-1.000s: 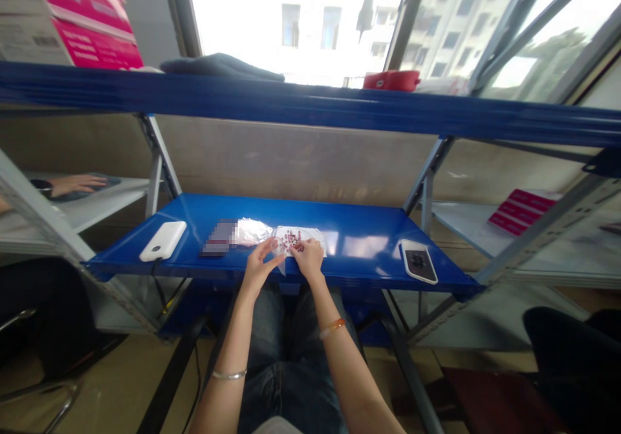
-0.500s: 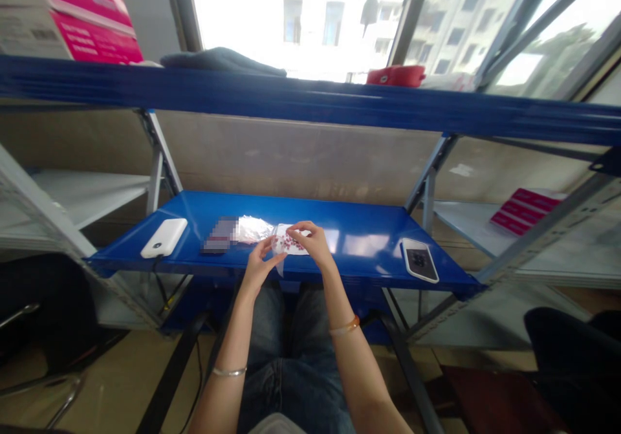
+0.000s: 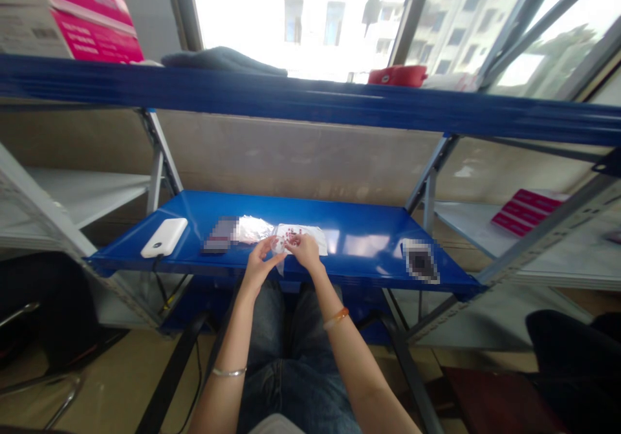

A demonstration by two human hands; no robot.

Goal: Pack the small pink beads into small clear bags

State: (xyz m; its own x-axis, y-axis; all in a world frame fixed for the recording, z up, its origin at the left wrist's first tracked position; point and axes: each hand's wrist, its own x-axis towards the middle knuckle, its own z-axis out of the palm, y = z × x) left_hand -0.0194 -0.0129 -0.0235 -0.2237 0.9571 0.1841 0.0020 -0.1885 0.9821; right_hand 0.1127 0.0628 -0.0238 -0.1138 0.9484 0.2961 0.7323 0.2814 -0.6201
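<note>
On the blue metal shelf (image 3: 310, 227), a clear plastic sheet or bag dotted with small red pieces (image 3: 301, 238) lies in front of me. My left hand (image 3: 259, 262) pinches a small whitish item (image 3: 278, 246) at that bag's near edge. My right hand (image 3: 305, 251) is bent close beside it, its fingertips on or just above the bag. What those fingertips hold is hidden. Left of them lies a second crumpled clear bag (image 3: 255, 229), then a blurred dark phone (image 3: 219, 235).
A white power bank (image 3: 165, 237) with a black cable sits at the shelf's left end, and a blurred phone (image 3: 420, 260) lies at the right. A blue shelf beam (image 3: 310, 96) crosses above. Pale side shelves, pink cards (image 3: 528, 204) and dark chairs surround this bay.
My right hand has come down from above the bag and closer to my left hand. The co-worker's hand at the far left shelf in the oldest frame no longer shows.
</note>
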